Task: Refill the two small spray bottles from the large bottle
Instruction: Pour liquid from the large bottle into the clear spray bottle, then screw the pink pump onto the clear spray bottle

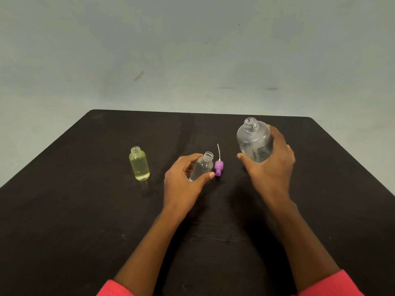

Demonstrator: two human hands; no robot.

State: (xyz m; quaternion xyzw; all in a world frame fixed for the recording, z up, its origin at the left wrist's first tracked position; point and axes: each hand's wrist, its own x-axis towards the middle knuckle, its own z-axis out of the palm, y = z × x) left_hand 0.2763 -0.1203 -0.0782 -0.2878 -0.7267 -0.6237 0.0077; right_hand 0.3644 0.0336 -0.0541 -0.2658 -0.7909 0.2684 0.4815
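On the black table (85, 210), my left hand (183, 182) grips a small clear bottle (203, 166) with its neck uncapped and tilted to the right. My right hand (271, 165) holds the large clear bottle (253, 139), also uncapped, upright and right of centre. A purple spray cap (218, 166) with a thin white dip tube lies on the table between the two hands. A second small bottle (139, 164), uncapped and holding yellowish liquid, stands upright to the left, apart from both hands.
A plain pale wall (192, 50) rises behind the table's far edge. Red sleeves (333, 285) show at the bottom of the view. Bare table surface lies at the left and right sides.
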